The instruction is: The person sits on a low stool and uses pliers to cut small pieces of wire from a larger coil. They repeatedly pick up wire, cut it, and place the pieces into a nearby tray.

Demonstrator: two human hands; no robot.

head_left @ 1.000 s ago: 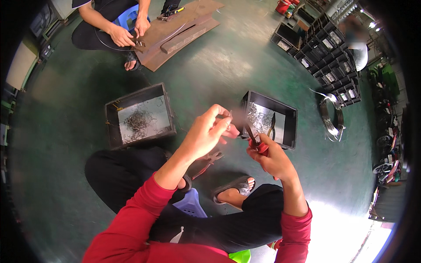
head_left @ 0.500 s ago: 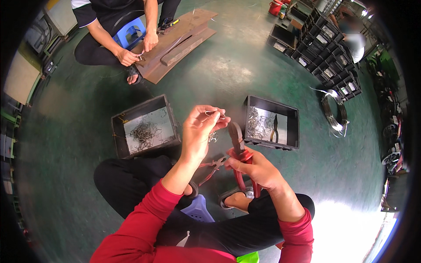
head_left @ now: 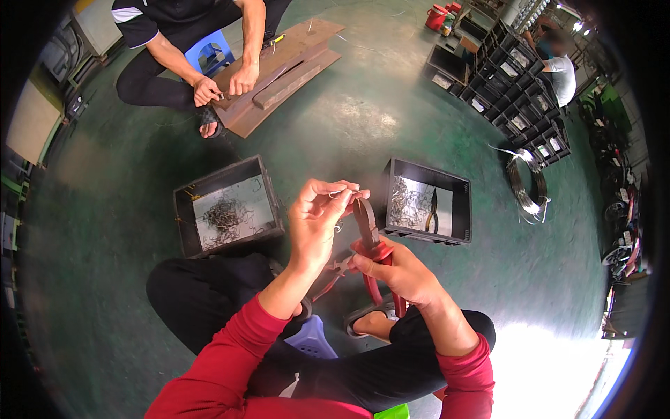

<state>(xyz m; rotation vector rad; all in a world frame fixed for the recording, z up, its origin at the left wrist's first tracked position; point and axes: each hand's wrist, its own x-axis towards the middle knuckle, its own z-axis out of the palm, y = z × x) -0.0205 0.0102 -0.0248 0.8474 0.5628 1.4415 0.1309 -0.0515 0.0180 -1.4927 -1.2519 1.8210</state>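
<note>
Wire [head_left: 336, 194] sits pinched in the left hand [head_left: 313, 222], pliers [head_left: 366, 222] (bite unclear) gripped in the right hand [head_left: 403, 274], tips close by; presenting wire to pliers seems the step, calling next for steady alignment.

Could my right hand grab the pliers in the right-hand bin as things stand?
Probably not without letting go: the right hand grips red-handled pliers, though the open-topped bin leaves the pliers inside uncovered.

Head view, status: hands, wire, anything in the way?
Left hand pinching bent wire. Right hand gripping red-handled pliers, jaws up by the wire, contact unclear. Second pliers below the hands; no obstruction seen.
</note>
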